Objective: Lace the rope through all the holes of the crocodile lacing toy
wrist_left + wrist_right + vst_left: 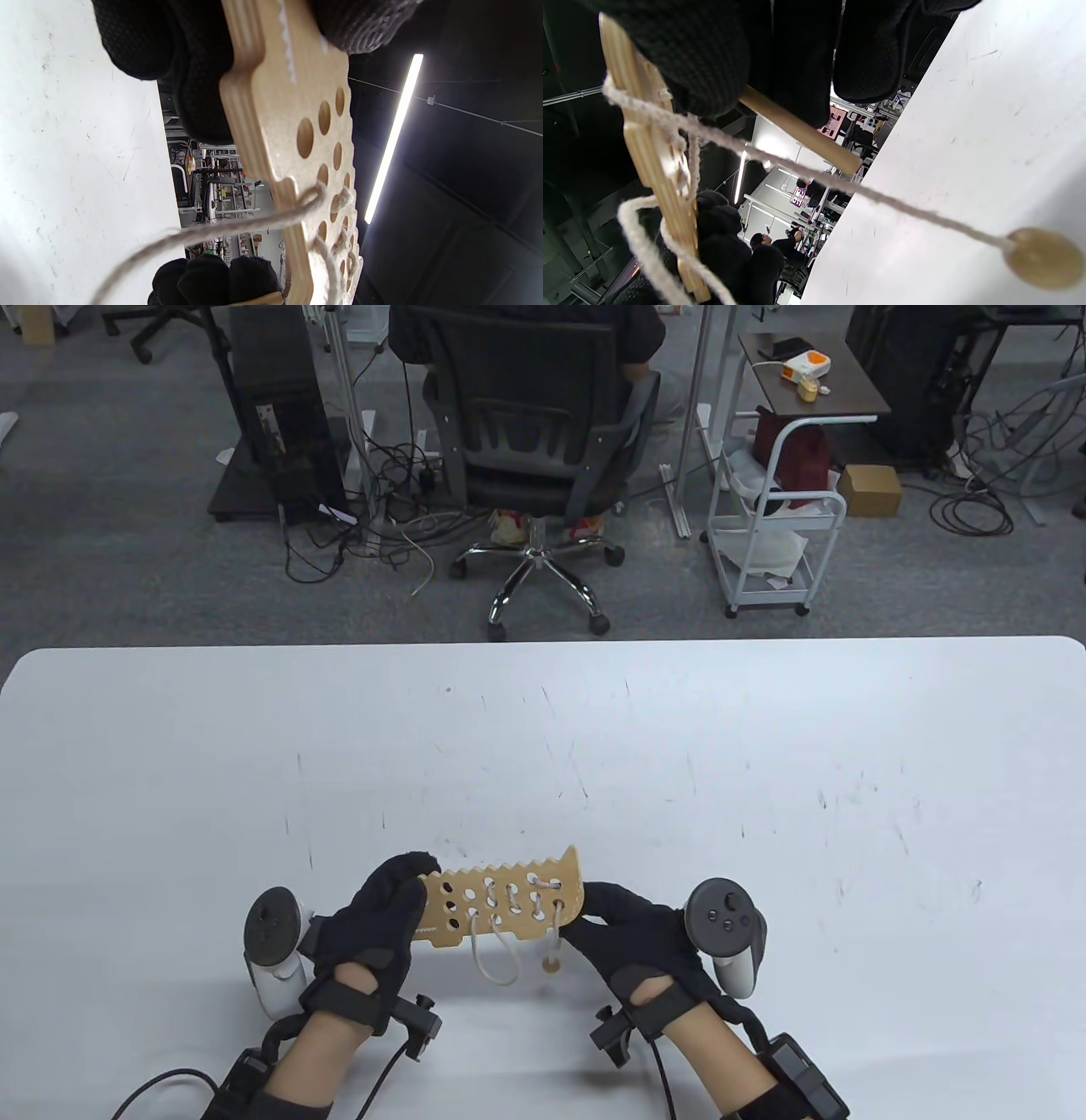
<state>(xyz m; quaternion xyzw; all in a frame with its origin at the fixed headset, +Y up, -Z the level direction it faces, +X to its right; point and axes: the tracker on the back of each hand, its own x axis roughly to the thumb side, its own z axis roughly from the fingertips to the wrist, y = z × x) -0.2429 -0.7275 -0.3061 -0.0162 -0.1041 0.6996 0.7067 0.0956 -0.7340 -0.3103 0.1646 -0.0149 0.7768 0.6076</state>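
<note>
The wooden crocodile board (501, 899) hangs above the table's near edge, held between both hands. My left hand (416, 891) grips its left end, fingers curled over the top; the left wrist view shows those fingers (191, 63) round the board (288, 106) beside several unlaced holes. My right hand (585, 920) is at the right end, thumb against the board (653, 161), fingers (797, 63) pinching the wooden needle (797, 131). The cream rope (492, 959) laces the right-hand holes and droops in loops below. Its round wooden end disc (551, 965) dangles on the rope (840, 182).
The white table (764, 780) is scuffed and stretches far beyond the hands. Past its far edge stand an office chair (534, 432) with a seated person and a white cart (772, 534). A tracker (721, 933) sits on each hand.
</note>
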